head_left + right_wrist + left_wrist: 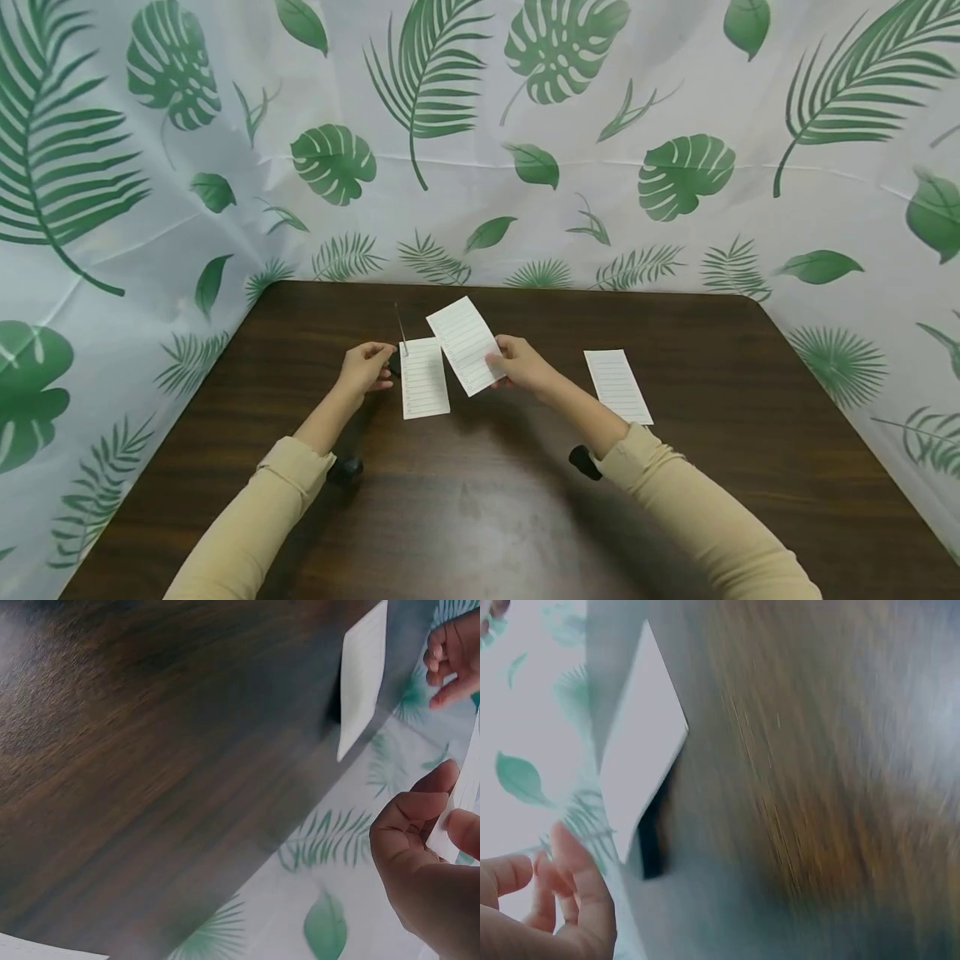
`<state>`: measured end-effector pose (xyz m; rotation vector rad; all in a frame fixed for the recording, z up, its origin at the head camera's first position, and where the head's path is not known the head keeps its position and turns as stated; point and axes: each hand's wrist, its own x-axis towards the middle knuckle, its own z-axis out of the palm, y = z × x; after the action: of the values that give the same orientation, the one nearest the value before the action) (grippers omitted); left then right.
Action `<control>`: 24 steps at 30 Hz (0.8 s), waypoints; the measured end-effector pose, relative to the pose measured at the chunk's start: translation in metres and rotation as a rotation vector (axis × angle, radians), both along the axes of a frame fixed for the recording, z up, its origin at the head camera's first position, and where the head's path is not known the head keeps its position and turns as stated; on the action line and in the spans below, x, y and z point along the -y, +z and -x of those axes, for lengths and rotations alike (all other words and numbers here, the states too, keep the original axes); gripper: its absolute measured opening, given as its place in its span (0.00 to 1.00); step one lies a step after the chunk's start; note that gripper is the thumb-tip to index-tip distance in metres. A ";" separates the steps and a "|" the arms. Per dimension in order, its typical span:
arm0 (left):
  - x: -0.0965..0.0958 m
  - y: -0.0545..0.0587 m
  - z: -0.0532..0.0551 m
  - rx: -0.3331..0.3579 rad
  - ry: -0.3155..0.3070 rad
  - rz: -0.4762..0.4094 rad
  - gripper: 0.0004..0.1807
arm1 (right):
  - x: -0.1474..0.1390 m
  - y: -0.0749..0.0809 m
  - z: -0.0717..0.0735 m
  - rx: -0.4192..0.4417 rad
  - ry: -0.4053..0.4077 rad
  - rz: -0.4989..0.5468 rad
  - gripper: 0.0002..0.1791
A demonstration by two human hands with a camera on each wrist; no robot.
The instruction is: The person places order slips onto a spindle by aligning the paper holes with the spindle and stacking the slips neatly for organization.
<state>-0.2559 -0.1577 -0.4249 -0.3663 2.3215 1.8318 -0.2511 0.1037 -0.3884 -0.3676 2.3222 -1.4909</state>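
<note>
A white lined card (425,379) lies at the table's middle, raised on a black base (651,851) in the left wrist view. A thin metal spike (401,325) stands at its upper left corner, apparently through it. My left hand (366,367) is just left of the card and base. Its fingers are loosely bent, thumb and fingertips apart, and I see nothing held. My right hand (517,362) pinches a second lined card (465,343) by its lower right edge, thumb on top. This card is tilted above the table, its left side close to the first card.
Another lined card (618,386) lies on the dark wooden table (480,517) to the right, partly behind the right forearm. Small black objects (585,462) show beside both sleeves. A white leaf-print curtain (480,208) hangs behind the table and along its sides.
</note>
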 end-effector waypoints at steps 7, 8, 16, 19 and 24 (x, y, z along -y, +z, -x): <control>-0.015 0.014 -0.012 -0.010 -0.120 -0.134 0.25 | 0.013 0.004 -0.008 -0.004 0.033 -0.020 0.12; -0.017 0.016 -0.013 -0.015 -0.125 -0.149 0.26 | 0.014 0.005 -0.009 -0.005 0.035 -0.020 0.12; -0.032 0.030 -0.021 -0.082 -0.079 -0.246 0.30 | 0.021 0.004 -0.014 0.001 0.063 0.028 0.12; -0.036 0.034 -0.022 -0.135 -0.028 -0.252 0.25 | 0.022 0.003 -0.015 0.002 0.065 0.043 0.12; -0.038 0.038 -0.023 -0.248 0.021 -0.182 0.13 | 0.025 0.005 -0.017 0.017 0.057 0.045 0.12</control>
<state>-0.2327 -0.1202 -0.3871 -0.1453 2.2798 2.1895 -0.2340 0.0790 -0.3831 -0.4274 2.2489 -1.5153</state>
